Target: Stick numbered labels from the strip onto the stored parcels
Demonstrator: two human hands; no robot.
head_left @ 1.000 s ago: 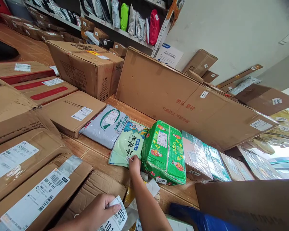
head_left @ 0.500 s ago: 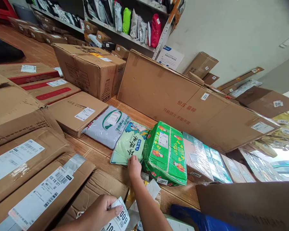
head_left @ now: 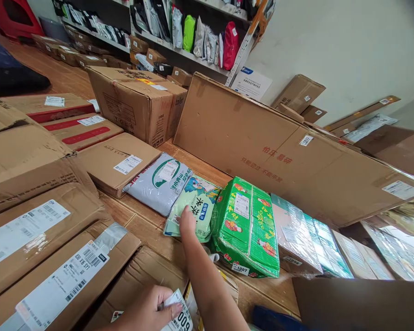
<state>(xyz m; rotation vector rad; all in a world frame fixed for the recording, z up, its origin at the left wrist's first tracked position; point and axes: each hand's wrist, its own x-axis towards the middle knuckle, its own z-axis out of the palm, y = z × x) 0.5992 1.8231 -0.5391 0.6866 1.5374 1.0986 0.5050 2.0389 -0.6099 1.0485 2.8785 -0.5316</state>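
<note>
My left hand (head_left: pixel 148 307) is closed, pinching a paper number label (head_left: pixel 181 317) printed "009" between thumb and fingers. My right hand (head_left: pixel 187 224) reaches out over the lower part of a pale green plastic packet (head_left: pixel 203 220), seemingly touching its face; most of its fingers are hidden behind the hand. Left of that packet lies a grey-lilac plastic parcel (head_left: pixel 148 193) with a green oval print and a white label. On its right stands a shiny green box (head_left: pixel 243 220) with red figures and a "1007" tag.
A long flat carton (head_left: pixel 234 124) stands on edge behind the row. Brown cartons (head_left: pixel 72 271) crowd the left and front, and a big carton (head_left: pixel 131 105) stands behind them. More boxes (head_left: pixel 295 230) continue to the right. A shelf (head_left: pixel 189 55) holds bagged parcels.
My right hand has moved slightly up over the pale green packet, from its lower edge. My left hand, still with the label, is slightly lower and farther right. The view has shifted a little.
</note>
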